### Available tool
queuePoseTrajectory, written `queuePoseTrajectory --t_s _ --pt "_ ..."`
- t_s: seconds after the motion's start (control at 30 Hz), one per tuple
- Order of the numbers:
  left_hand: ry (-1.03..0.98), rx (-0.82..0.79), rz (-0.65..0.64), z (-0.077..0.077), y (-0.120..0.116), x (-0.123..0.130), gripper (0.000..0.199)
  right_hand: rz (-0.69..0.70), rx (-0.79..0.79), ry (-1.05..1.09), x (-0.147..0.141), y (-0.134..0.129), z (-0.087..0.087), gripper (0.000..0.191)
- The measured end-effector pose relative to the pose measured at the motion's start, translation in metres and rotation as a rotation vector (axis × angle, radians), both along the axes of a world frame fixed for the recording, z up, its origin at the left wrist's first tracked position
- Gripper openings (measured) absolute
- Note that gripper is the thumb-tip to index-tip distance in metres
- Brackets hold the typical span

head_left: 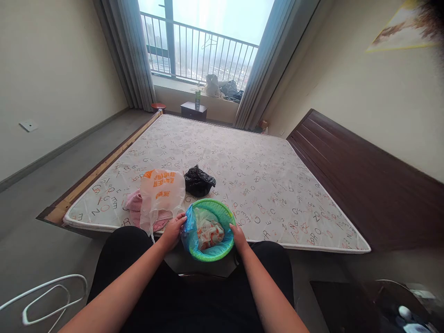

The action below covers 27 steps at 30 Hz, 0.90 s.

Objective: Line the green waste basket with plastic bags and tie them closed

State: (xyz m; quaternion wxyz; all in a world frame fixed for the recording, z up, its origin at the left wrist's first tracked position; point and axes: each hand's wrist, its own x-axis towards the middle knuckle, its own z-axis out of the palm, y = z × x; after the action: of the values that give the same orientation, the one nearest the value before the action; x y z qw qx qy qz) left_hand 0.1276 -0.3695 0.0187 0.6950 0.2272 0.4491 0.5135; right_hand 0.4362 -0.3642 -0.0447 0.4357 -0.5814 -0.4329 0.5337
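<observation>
Between my knees I hold a green trash bin [227,209] lined with a blue plastic bag [189,231]. Crumpled white plastic with orange print [210,231] lies inside it. My left hand [174,230] is closed on the bin's left rim and the liner there. On the right side, my right hand [238,236] grips the rim with the thumb on top. A white plastic bag with orange lettering [163,189] lies on the mattress beyond my left hand, partly over a pink cloth [134,203]. Beside it sits a crumpled black plastic bag [199,181].
A bare mattress [249,171] with printed letters spreads in front of me, with a dark headboard [347,175] at right. Farther off are a nightstand [194,112], a bottle [197,99] and curtains. A white metal frame [55,286] stands at lower left, and a dark round table [388,300] at lower right.
</observation>
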Motion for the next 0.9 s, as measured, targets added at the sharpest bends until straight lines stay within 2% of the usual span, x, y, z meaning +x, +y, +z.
queuePoseTrajectory --t_s 0.23,0.43,0.77,0.9 --pt "-0.003 0.012 -0.003 -0.002 0.0 -0.001 0.046 0.002 -0.004 0.062 0.0 -0.001 -0.003 0.04" --pt "-0.009 -0.005 -0.002 0.0 0.0 0.001 0.043 0.013 -0.004 0.029 0.001 0.001 -0.008 0.039" --pt "0.0 -0.004 0.001 0.002 -0.001 0.001 0.043 0.003 0.004 0.022 -0.003 -0.001 0.007 0.043" --pt "0.008 0.001 0.008 0.002 0.0 0.001 0.043 0.012 -0.016 0.015 -0.003 -0.001 0.008 0.051"
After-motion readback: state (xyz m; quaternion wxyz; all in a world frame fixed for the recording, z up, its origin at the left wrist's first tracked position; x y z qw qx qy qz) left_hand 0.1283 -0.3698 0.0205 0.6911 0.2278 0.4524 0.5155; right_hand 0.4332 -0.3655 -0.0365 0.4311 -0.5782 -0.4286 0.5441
